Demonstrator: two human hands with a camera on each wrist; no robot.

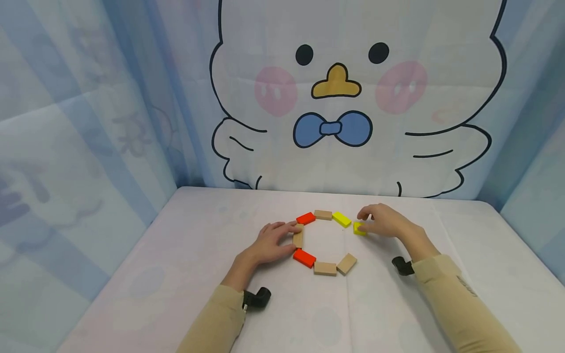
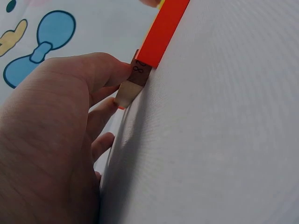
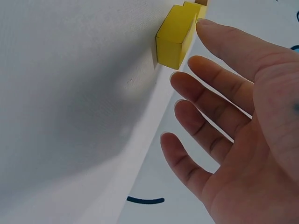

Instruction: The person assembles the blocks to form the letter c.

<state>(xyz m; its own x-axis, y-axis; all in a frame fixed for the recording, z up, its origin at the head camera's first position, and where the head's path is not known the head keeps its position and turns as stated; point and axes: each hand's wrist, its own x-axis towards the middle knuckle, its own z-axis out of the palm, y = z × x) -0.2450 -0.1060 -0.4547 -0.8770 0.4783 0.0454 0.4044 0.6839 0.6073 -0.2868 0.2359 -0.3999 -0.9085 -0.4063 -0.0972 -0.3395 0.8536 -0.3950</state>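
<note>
In the head view, my left hand (image 1: 270, 243) has its thumb and index finger at the two ends of a wooden block (image 1: 298, 237) on the ring's left side. The left wrist view shows the thumb against this wooden block (image 2: 135, 77), which has dark digits on it, beside a red block (image 2: 163, 35). My right hand (image 1: 383, 220) is at a yellow block (image 1: 358, 229) on the ring's right. In the right wrist view its fingers are spread, with the thumb tip close beside the yellow block (image 3: 174, 39); contact is unclear.
A red block (image 1: 306, 218), a wooden block (image 1: 323, 214) and another yellow block (image 1: 342, 219) form the far arc. Another red block (image 1: 304, 258) and two wooden blocks (image 1: 325, 268) curve along the near side. A white cloth covers the table (image 1: 167, 274); a printed curtain (image 1: 335, 162) hangs behind.
</note>
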